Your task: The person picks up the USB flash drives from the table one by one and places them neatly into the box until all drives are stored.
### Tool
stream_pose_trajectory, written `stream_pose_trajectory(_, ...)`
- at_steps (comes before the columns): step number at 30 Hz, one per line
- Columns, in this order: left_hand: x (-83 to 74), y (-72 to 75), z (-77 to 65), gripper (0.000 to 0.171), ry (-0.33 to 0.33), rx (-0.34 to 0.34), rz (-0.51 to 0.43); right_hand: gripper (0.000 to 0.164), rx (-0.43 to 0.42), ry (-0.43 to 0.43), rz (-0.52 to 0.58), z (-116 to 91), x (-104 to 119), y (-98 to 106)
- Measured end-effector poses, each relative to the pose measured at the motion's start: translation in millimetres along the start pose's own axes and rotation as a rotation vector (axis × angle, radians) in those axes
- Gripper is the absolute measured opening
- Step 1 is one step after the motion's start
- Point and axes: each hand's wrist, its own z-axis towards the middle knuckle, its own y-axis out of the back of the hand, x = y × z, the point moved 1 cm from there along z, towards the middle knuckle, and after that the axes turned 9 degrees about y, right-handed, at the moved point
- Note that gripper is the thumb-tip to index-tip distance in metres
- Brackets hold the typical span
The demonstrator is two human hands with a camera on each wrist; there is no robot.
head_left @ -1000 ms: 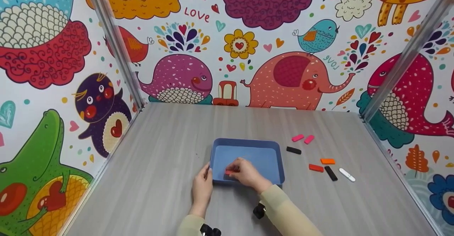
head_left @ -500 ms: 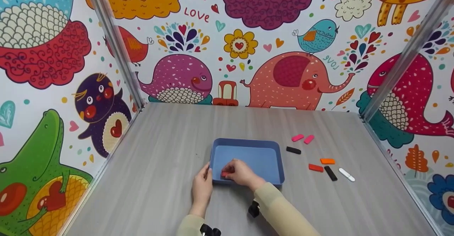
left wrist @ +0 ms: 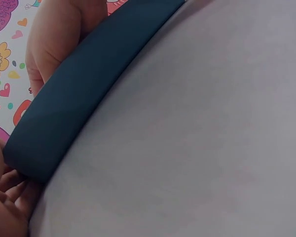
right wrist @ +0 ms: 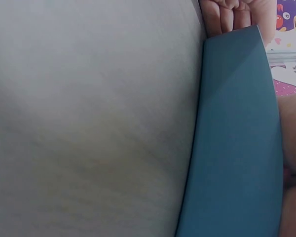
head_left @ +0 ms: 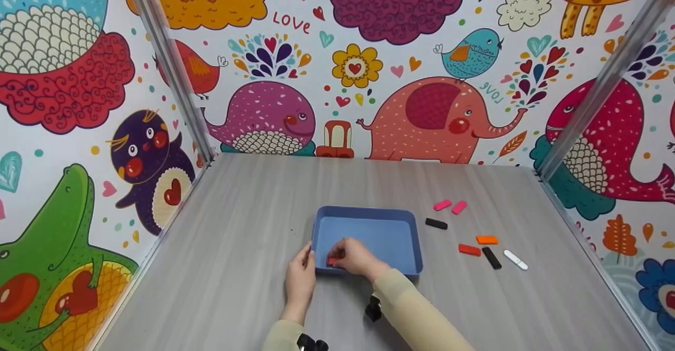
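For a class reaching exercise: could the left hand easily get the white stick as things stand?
Probably not: the left hand holds the tray, and the right arm crosses the way to the white stick.

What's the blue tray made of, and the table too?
The blue tray looks like smooth, matte plastic: even color, rounded corners. Painted metal is possible. The table looks like dull laminate with grey, wood-like streaks, though it might be real wood.

head: looks from above, forward and down, farthest back, takes in tray point(head_left: 379, 235), surface point(head_left: 237, 224), patterned walls point(head_left: 353, 108) | left wrist: low, close, tray slanting | right wrist: low, close, tray nearly upright | wrists share: tray's outer side, left grip point(head_left: 300, 277), right grip point(head_left: 359, 257)
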Motion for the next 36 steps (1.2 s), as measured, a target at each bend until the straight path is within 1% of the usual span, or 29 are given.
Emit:
stream_pose_trajectory(4,0.3,-0.4,0.3,0.035,-0.013,-0.014,0.010,0.010,0.005,0.013,-0.017,1.8,-0.8,-0.5)
stream_pose_trajectory(8,1.4,-0.4,-0.2,0.036,0.000,-0.005,0.002,0.009,0.016,-0.007,-0.015,2.7,-0.3,-0.9)
stream_pose_trajectory(13,1.8,-0.2,-0.3,0.036,-0.006,0.000,-0.002,0.011,0.018,-0.031,-0.015,3.0,0.7,-0.8)
stream_pose_trajectory(22,2.4,-0.4,0.6,0.035,-0.003,-0.001,-0.003,0.013,0.015,-0.014,-0.022,3.1,1.5,-1.2)
stream_pose_trajectory(27,2.7,-0.9,1.1,0.035,-0.009,-0.002,-0.009,0.010,0.019,0.001,-0.014,2.7,1.7,-1.4)
stream_pose_trajectory(31,2.5,-0.6,0.7,0.035,-0.001,-0.005,0.004,0.010,0.015,0.023,-0.033,3.1,1.5,-1.3)
stream_pose_trajectory(36,2.5,-0.7,0.5,0.036,0.003,-0.005,0.019,0.012,0.016,0.028,-0.039,3.1,1.9,-0.9)
